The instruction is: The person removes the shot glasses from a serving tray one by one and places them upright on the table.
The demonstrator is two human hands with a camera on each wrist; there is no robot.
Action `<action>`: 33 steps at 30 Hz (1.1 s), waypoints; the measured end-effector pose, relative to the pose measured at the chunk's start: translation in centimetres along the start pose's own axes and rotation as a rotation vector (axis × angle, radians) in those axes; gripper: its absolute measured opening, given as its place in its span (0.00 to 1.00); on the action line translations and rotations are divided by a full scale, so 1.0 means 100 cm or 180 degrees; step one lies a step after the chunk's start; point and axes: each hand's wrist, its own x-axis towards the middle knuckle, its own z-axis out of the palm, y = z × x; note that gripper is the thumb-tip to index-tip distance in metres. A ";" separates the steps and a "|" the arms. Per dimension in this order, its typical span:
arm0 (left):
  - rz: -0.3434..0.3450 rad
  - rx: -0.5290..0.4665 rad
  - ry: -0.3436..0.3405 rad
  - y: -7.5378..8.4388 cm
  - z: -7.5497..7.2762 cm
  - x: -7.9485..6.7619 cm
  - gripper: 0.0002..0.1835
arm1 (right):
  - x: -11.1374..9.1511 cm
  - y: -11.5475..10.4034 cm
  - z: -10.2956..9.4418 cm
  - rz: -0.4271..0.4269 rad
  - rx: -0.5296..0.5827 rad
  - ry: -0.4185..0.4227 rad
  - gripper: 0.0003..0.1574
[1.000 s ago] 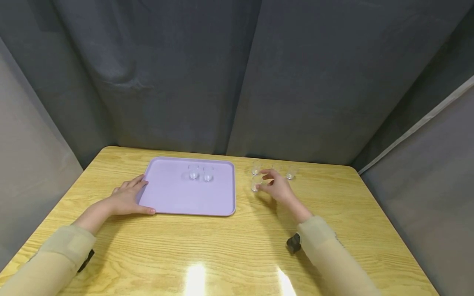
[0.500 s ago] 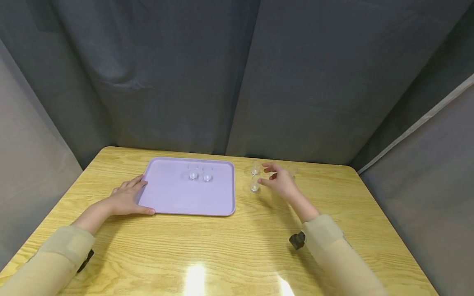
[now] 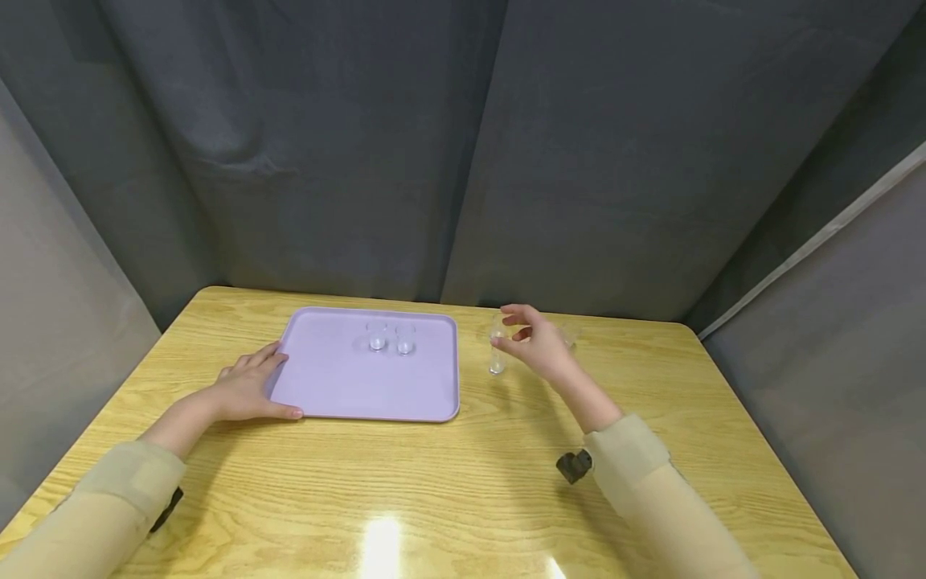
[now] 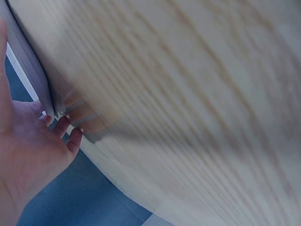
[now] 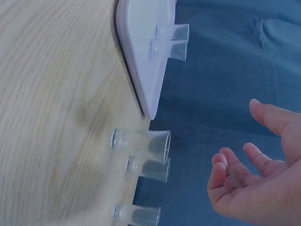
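My left hand [image 3: 249, 390] rests at the left end of a lilac tray [image 3: 325, 386], fingers spread along its side and thumb by the near corner. In the left wrist view the fingertips touch the tray's edge. On the tray two small clear shot glasses [image 3: 377, 342] stand side by side. My right hand [image 3: 538, 346] hovers right of the tray, thumb and fingers apart and holding nothing. In the right wrist view it is above the upright shot glasses: a near one [image 5: 141, 145], one behind it [image 5: 148, 168] and another to the right [image 5: 136, 214].
The wooden table [image 3: 434, 482] runs up to a dark grey curtain [image 3: 347, 161] at the back. A lighter grey curtain [image 3: 854, 346] hangs on the right side. Further shot glasses right of the tray are partly hidden by my right hand.
My right hand has moved from the near shot glass to the right, then up and back left over the glasses. The glasses and my left hand have stayed in place.
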 end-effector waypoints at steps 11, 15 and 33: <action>-0.0002 -0.0004 0.0006 -0.002 -0.001 -0.001 0.65 | 0.010 -0.022 0.018 -0.0040 0.0358 0.0081 0.35; -0.0012 -0.0003 0.0006 -0.002 0.000 -0.001 0.65 | 0.013 -0.029 0.027 -0.0059 0.0445 0.0070 0.36; -0.0003 -0.0021 -0.0007 0.002 0.000 0.000 0.65 | 0.038 -0.024 0.065 -0.0089 0.0672 -0.0001 0.37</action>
